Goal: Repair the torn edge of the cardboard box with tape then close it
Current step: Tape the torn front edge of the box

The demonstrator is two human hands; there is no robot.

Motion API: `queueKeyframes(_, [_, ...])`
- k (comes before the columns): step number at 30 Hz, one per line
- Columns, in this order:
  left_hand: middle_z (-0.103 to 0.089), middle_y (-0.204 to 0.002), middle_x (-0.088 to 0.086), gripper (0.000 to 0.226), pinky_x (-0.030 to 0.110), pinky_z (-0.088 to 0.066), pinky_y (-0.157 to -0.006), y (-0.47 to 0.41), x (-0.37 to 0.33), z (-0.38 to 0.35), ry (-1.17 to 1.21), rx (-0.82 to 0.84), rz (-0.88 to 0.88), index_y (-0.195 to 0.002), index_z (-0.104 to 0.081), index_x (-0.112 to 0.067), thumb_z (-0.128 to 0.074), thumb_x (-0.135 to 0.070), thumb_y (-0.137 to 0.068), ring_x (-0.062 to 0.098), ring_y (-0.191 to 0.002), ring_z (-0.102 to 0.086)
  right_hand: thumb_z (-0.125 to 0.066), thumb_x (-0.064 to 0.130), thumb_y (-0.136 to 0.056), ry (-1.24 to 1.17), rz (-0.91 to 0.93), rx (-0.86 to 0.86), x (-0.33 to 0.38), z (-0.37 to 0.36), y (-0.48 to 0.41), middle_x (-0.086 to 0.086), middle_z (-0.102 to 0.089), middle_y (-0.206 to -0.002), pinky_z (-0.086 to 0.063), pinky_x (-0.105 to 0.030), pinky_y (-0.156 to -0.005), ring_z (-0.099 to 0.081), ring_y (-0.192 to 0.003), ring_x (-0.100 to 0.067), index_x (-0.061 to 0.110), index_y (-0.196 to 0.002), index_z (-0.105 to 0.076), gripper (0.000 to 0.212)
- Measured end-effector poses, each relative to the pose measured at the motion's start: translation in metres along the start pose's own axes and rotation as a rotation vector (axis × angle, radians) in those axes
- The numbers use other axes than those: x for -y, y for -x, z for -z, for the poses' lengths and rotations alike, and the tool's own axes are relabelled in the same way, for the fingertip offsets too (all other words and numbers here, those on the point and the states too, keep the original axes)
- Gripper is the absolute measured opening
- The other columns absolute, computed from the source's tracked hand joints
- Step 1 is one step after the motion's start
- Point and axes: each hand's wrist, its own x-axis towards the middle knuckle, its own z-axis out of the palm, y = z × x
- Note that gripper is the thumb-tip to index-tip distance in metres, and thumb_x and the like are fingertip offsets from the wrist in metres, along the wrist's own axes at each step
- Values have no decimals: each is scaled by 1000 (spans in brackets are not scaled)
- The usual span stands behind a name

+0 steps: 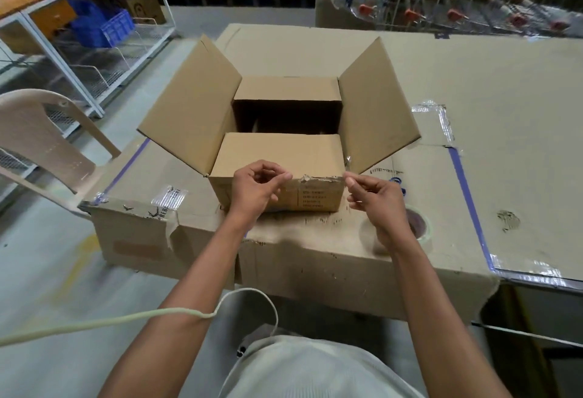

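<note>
Centrally in the head view, the cardboard box (pixel 277 158) sits on a table (pixel 504 82) covered in flattened cardboard, its two side flaps raised and its near and far flaps folded inward. Its torn edge (pixel 318 179) runs along the near top rim, ragged and pale. Black print marks the near wall below the tear, too blurred to read. The left hand (pixel 255 191) hovers just before that rim, thumb and forefinger pinched together; the right hand (pixel 375 199) pinches likewise near the box's right corner. Whether a clear strip stretches between them cannot be told. A tape roll (pixel 421 224) lies on the table behind the right wrist. Partly legible lettering, "HERB", shows under clear tape on the table's left edge.
</note>
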Motion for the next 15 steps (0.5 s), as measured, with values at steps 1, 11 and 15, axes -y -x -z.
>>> queueKeyframes(1, [-76,-89,14,19,29,-58,-56,-1,3,0,-20,-6,-2,-99,-77,-9,-86,-11,-83,17,-74,-69,-76,13,-92,-10,5,-37,-2,-1,-2,-7,-76,-82,-59,-22,-66,-65,-67,-11,12,-111,-79,19])
queueKeyframes(11, [-78,-90,-10,30,15,-59,-74,-17,15,3,-273,-44,-119,-110,-80,-18,-88,-15,-81,-1,-79,-71,-82,18,-87,64,87,-319,-29,-9,-9,-8,-76,-81,-62,-26,-67,-73,-70,-17,13,-91,-77,8])
queueKeyframes(15, [-71,-99,-8,52,16,-49,-68,-21,10,7,-442,95,-240,-124,-74,-24,-92,-25,-74,0,-71,-54,-76,12,-92,48,82,-273,-29,-14,-7,-11,-74,-80,-63,-31,-65,-70,-66,-17,13,-91,-74,2])
